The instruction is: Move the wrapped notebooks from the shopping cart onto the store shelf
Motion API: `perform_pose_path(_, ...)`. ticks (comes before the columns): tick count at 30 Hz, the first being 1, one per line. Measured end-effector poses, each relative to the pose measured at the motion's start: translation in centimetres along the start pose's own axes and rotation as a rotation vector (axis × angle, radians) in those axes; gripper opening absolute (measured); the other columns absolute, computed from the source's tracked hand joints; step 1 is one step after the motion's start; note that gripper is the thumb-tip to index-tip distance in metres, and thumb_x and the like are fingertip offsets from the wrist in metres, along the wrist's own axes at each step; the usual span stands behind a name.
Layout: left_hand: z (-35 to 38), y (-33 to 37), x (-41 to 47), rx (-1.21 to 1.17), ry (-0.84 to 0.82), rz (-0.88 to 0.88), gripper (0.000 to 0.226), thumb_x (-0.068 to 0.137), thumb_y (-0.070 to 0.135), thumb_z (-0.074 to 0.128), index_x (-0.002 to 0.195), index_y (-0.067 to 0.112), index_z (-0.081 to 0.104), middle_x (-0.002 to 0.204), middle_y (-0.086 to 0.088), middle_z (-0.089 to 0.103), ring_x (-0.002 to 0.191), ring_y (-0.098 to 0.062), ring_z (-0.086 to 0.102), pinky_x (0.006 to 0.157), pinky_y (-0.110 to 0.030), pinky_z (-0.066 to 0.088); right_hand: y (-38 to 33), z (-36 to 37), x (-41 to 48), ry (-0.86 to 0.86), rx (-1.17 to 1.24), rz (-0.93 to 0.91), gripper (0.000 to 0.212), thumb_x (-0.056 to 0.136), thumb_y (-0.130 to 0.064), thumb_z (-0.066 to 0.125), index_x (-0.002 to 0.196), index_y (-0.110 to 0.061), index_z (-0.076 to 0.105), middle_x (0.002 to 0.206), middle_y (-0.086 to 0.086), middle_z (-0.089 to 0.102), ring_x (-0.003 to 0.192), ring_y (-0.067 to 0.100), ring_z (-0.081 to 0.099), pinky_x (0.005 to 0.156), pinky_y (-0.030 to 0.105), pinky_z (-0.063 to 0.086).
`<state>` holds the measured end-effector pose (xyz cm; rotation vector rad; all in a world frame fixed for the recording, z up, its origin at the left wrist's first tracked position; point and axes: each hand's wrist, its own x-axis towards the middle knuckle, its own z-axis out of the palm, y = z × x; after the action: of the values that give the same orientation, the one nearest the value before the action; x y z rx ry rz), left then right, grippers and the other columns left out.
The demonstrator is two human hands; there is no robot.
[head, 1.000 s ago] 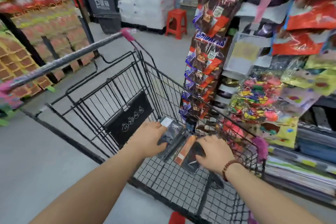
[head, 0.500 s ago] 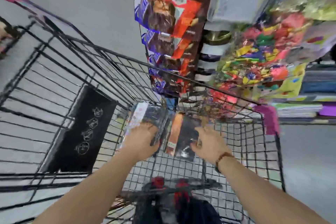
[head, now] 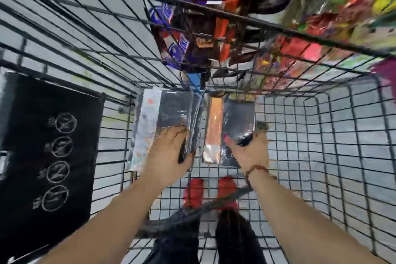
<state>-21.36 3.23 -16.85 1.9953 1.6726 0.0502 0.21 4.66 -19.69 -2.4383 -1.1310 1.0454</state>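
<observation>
Two plastic-wrapped notebooks are inside the black wire shopping cart [head: 334,139]. My left hand [head: 169,152] grips the near end of the left notebook [head: 169,113], dark grey with a pale patterned strip on its left side. My right hand [head: 250,152], with a bead bracelet at the wrist, grips the near end of the right notebook [head: 231,122], dark with an orange strip. Both notebooks lie side by side, long ends pointing away from me. The store shelf is not clearly visible; the picture is blurred.
A black warning panel [head: 49,152] hangs on the cart's left side. Beyond the cart's far wall hang chocolate bar packs [head: 192,6] and colourful toy packs [head: 334,6]. My red shoes [head: 225,191] show through the cart's mesh floor.
The camera has tilted further down and closer over the cart. Both hands keep hold of the same notebooks, which look larger and slightly raised; the shelves at right have left the view.
</observation>
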Motion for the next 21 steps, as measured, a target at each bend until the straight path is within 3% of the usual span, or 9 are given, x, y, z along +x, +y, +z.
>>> perform_pose_path(5,1.6,-1.7,-0.1,0.042,0.047,0.082,0.064,0.08,0.042,0.048,0.134,0.009,0.048,0.141,-0.008,0.048,0.126,-0.024,0.042,0.107,-0.047,0.035,1.6,1.9,0.8,0.03,-0.087,0.075,0.086,0.057,-0.07,0.072,0.109,-0.003,0.052,0.111,0.015,0.058,0.098,0.031,0.058,0.077,0.037,0.053)
perform_pose_path(7,2.0,-2.4,-0.1,0.042,0.043,0.106,0.066,0.081,0.044,0.049,0.137,0.01,0.045,0.145,-0.006,0.044,0.129,-0.021,0.036,0.111,-0.047,0.028,2.0,1.9,0.8,0.059,-0.06,0.044,0.071,0.059,-0.066,0.073,0.097,-0.008,0.055,0.099,0.012,0.062,0.085,0.029,0.06,0.065,0.033,0.051)
perform_pose_path(9,1.9,-2.6,0.0,0.035,0.052,0.12,0.067,0.081,0.046,0.049,0.137,0.01,0.046,0.145,-0.005,0.044,0.129,-0.019,0.033,0.113,-0.038,0.017,2.3,1.6,0.8,0.091,-0.03,0.016,0.051,0.063,-0.056,0.077,0.078,-0.016,0.05,0.082,0.007,0.061,0.071,0.025,0.058,0.053,0.026,0.041)
perform_pose_path(13,1.5,-2.5,0.1,0.011,0.056,0.113,0.067,0.08,0.047,0.05,0.136,0.012,0.047,0.144,-0.002,0.044,0.128,-0.016,0.032,0.112,-0.029,0.006,2.1,1.0,-0.5,0.188,0.109,-0.028,0.035,0.07,-0.032,0.08,0.079,-0.018,0.048,0.079,0.005,0.061,0.067,0.021,0.057,0.055,0.023,0.039)
perform_pose_path(18,1.6,-2.4,0.1,-0.08,0.053,0.076,0.069,0.076,0.048,0.053,0.137,0.016,0.048,0.144,0.003,0.044,0.128,-0.02,0.042,0.11,-0.047,0.031,1.2,-0.5,-2.3,0.172,0.259,-0.032,0.019,0.086,-0.021,0.064,0.097,-0.015,0.05,0.067,-0.01,0.056,0.058,0.011,0.055,0.051,0.023,0.038)
perform_pose_path(21,0.7,-1.3,0.1,-0.352,0.064,-0.061,0.075,0.07,0.057,0.056,0.136,0.021,0.049,0.139,0.011,0.045,0.128,-0.015,0.042,0.111,-0.036,0.03,0.1,-1.4,-2.8,0.097,0.427,-0.079,0.011,0.088,-0.015,0.061,0.092,-0.018,0.051,0.07,-0.007,0.056,0.06,0.012,0.054,0.061,0.026,0.046)
